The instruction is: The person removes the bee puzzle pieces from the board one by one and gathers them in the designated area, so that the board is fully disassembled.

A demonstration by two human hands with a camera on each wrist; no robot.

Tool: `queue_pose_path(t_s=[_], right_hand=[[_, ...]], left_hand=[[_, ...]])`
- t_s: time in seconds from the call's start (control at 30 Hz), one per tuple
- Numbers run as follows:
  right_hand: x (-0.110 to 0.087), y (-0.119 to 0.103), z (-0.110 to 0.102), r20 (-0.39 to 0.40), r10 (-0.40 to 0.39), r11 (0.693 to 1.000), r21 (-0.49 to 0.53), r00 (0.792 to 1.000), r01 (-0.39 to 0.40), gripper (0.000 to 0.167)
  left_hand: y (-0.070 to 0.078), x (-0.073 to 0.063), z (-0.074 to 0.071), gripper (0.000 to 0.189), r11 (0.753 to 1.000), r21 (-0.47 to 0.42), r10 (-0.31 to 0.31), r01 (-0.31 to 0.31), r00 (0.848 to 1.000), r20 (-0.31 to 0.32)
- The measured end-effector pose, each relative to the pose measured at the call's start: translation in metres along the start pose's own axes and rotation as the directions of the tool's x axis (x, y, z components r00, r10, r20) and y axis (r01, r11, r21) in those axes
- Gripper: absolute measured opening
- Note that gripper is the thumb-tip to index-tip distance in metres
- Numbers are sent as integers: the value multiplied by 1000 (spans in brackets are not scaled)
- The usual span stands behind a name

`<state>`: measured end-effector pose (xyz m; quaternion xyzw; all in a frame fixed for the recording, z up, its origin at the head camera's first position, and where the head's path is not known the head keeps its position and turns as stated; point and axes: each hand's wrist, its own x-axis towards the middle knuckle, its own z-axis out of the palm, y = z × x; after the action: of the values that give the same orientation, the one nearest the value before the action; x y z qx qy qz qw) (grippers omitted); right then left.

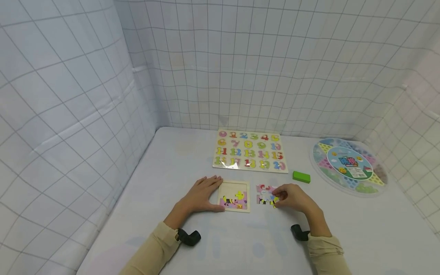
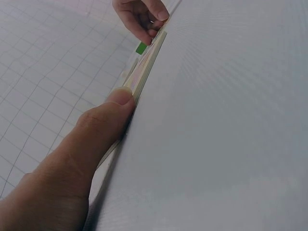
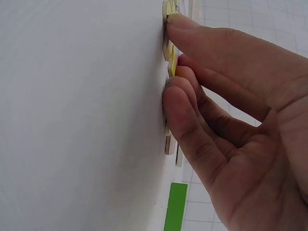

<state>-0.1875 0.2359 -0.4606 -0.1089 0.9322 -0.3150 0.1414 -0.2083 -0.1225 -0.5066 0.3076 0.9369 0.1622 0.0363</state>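
Observation:
A square wooden puzzle tray (image 1: 234, 183) lies on the table, pink and yellow pieces filling its lower part. Along its left side rests my left hand (image 1: 203, 194), fingers extended at the far corner and thumb on the near one. In the left wrist view the thumb (image 2: 113, 108) presses the tray's rim (image 2: 150, 62). To the right of the tray lies a patch of loose puzzle pieces (image 1: 264, 194). My right hand (image 1: 292, 196), fingers bent, pinches a yellow-patterned puzzle piece (image 3: 169, 45) at the patch's right edge. The hand partly covers that patch.
Behind the tray lies a number board (image 1: 249, 151) with colourful numerals. A green block (image 1: 301, 177) sits beyond the right hand. Farther right is a round, clear-edged game box (image 1: 348, 164). Gridded white cloth (image 1: 240, 76) stands around the table.

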Motion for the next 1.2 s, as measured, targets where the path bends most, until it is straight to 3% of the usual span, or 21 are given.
queue_pose_path(t_s=[0.37, 0.87, 1.2], right_hand=[[10, -20, 5, 0, -119, 993, 24, 993, 119, 33], [44, -66, 38, 111, -111, 993, 39, 988, 108, 33], [54, -79, 46, 102, -40, 999, -2, 994, 40, 24]], left_hand=[[-3, 0, -1, 105, 1000, 7, -1, 1, 1000, -5], [0, 0, 5, 106, 1000, -2, -10, 10, 1000, 8], [-1, 0, 1, 107, 1000, 1, -17, 17, 1000, 11]])
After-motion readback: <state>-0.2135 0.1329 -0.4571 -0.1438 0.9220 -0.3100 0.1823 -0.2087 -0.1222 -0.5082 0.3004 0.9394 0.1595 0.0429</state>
